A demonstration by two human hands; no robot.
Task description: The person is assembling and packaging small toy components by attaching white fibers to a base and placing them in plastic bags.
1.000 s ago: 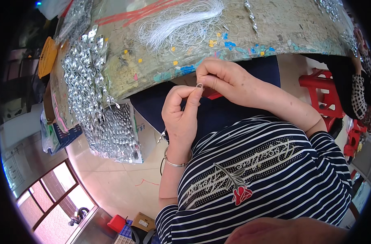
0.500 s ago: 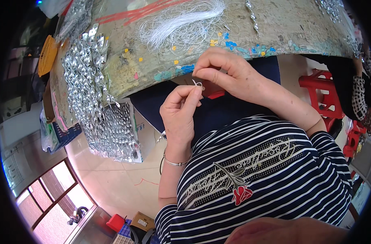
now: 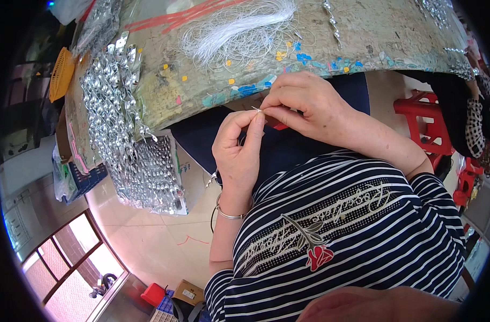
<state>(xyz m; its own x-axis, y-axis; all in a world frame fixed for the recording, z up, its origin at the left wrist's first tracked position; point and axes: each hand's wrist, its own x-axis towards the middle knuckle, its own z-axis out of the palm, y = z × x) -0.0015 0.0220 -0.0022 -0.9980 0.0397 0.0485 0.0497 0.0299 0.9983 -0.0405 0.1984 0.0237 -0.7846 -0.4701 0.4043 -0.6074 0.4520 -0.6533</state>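
Between the fingertips of both hands is a short piece of white string (image 3: 255,109), only its end showing. My left hand (image 3: 237,147) pinches it between thumb and forefinger. From the right, my right hand (image 3: 306,106) closes thumb and forefinger on the same string, fingertips meeting those of the left. A twisted silver strip (image 3: 211,179) shows beside my left wrist; what it hangs from is hidden. On the table beyond lies a loose bundle of white string (image 3: 239,35). Many twisted silver strips (image 3: 108,96) drape over the table's left edge.
The worn table (image 3: 164,102) has paint specks and red tape along it. A lone silver spiral (image 3: 332,24) lies at the far side. Red plastic stools (image 3: 424,123) stand right, near another person's checkered sleeve (image 3: 474,129). A yellow basket (image 3: 61,74) is far left.
My right hand has come down and left to meet my left fingertips at the string. The string's loop seen before is now mostly covered. The left hand has barely moved.
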